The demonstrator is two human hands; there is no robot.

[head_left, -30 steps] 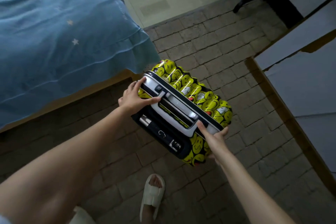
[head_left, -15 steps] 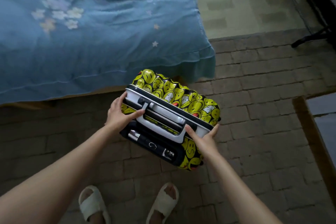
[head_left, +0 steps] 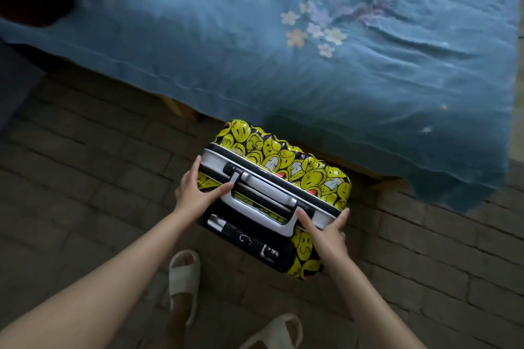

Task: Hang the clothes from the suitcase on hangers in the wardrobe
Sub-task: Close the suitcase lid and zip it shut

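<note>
Bed (head_left: 255,45) fills the top of your view, its blue cover hanging over the near edge, and brick floor (head_left: 85,178) takes up the rest. No wardrobe, hanger or garment shows anywhere here.

Next in size, the suitcase (head_left: 283,159) stands upright on the floor just beside the bed, its yellow smiley shell toward the cover and its top end facing you. It is closed: the silver frame runs unbroken along the top, and nothing of its contents can be seen. The clothes are presumably inside, but you cannot confirm that from this angle.

By my reading you are at the very start. Nothing has been unpacked and nothing hung; the case has yet to be laid down and opened, then each piece needs a hanger and a place in the wardrobe.

Your left hand (head_left: 195,193) clasps the left end of the top, fingers curled over the far rim and thumb lying along the silver carry handle (head_left: 261,201). Your right hand (head_left: 326,231) clasps the right end the same way, thumb by the handle's base and fingers wrapped around the corner. Neither holds the handle itself.

Your slippers (head_left: 183,278) stand just behind the case.
</note>
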